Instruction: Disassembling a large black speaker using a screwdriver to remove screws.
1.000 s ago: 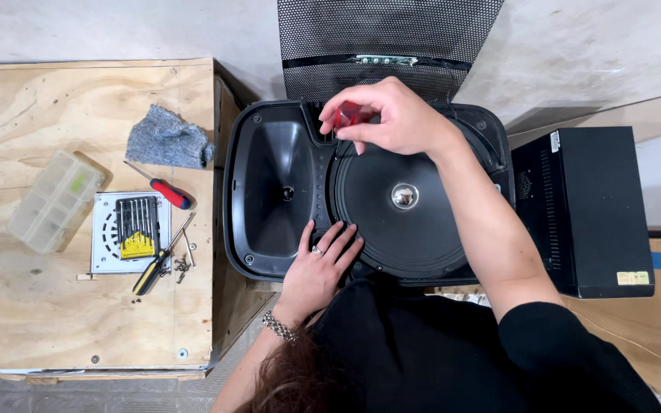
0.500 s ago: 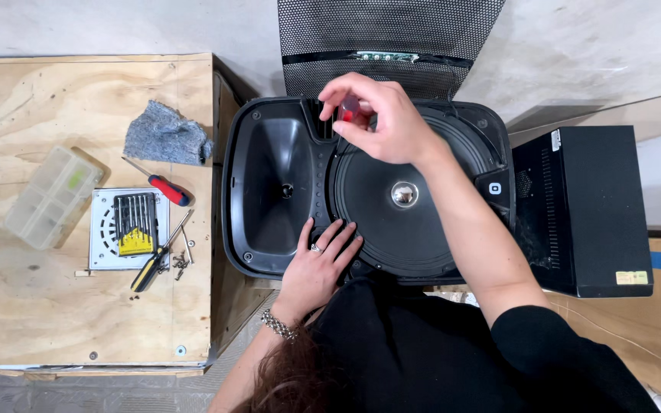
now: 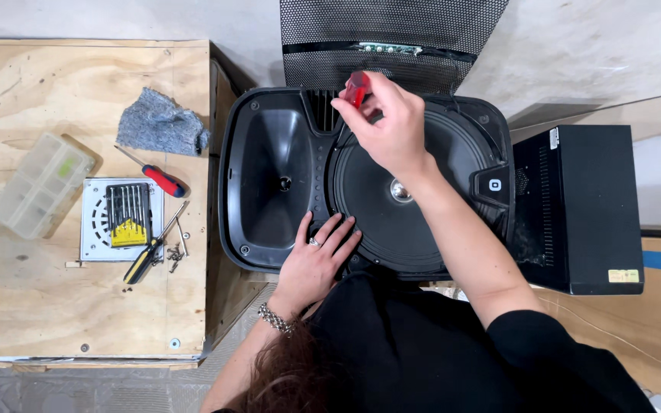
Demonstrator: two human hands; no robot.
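A black loudspeaker cabinet (image 3: 269,176) lies face up, with a horn opening on its left side and a large round woofer (image 3: 399,214) on its right. My right hand (image 3: 388,126) grips a red-handled screwdriver (image 3: 356,86) upright over the woofer's upper left rim. My left hand (image 3: 317,260) rests flat with fingers spread on the cabinet's near edge, beside the woofer's lower left rim. A ring and a bracelet are on that hand.
A plywood bench (image 3: 32,306) on the left carries a grey rag (image 3: 158,122), a clear parts box (image 3: 40,186), a bit set (image 3: 128,214) on a white square plate, two screwdrivers (image 3: 158,180) and loose screws. A perforated grille (image 3: 392,34) lies beyond the cabinet, a black box (image 3: 587,206) to the right.
My right hand with the red-handled screwdriver has shifted slightly along the woofer's upper rim and turned. My left hand has stayed on the cabinet's near edge.
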